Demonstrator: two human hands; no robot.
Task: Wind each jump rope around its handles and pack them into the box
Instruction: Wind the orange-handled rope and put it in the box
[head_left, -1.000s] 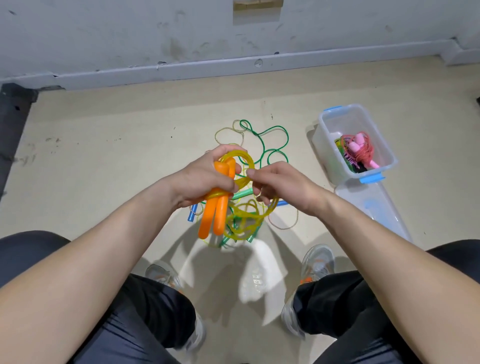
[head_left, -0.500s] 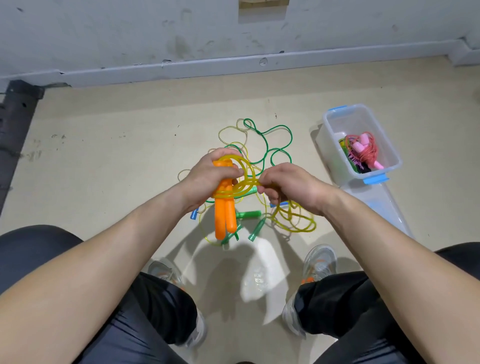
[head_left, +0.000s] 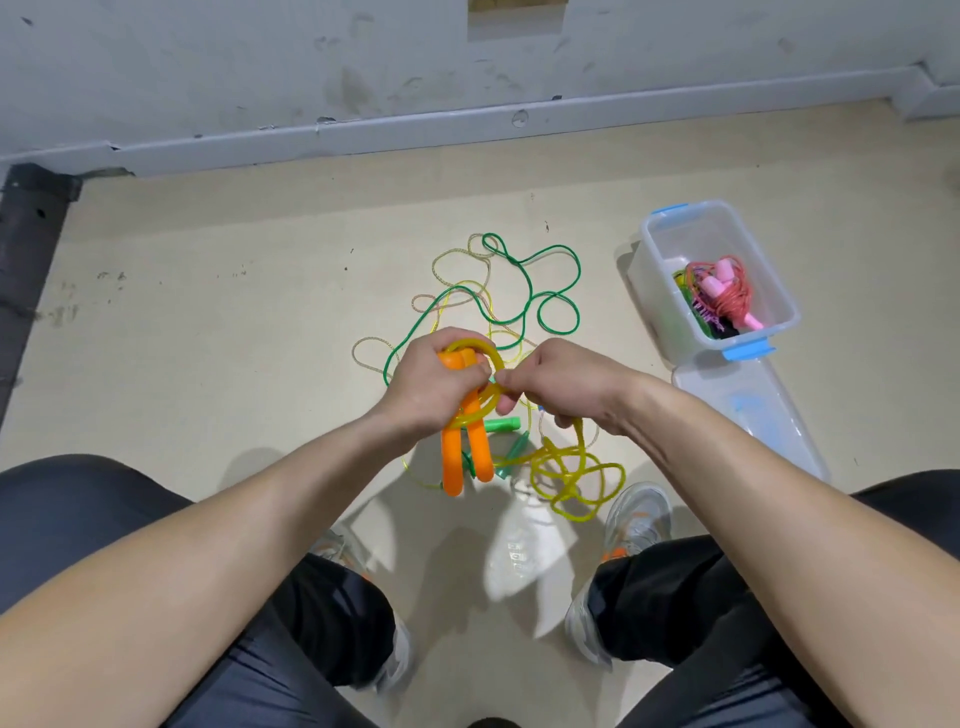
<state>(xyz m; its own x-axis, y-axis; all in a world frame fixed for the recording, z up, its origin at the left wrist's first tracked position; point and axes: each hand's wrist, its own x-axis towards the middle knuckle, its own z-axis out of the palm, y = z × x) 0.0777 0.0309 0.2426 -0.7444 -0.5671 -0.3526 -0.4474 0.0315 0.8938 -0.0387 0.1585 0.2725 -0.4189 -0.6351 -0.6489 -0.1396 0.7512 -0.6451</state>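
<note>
- Jump rope (head_left: 577, 441): yellow, pinched in my right hand (head_left: 566, 387), slack dangling below it.
- Handles (head_left: 464, 452): orange pair, pointing down, gripped by my left hand (head_left: 434, 387), just left of that pinch.

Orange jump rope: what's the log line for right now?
left hand grips orange handles | right hand pinches yellow cord | box holds pink rope

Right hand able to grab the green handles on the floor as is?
Probably not yet: the right hand pinches the yellow rope, mid-wind on the orange handles that the left hand grips. The green handles lie close below.
</note>
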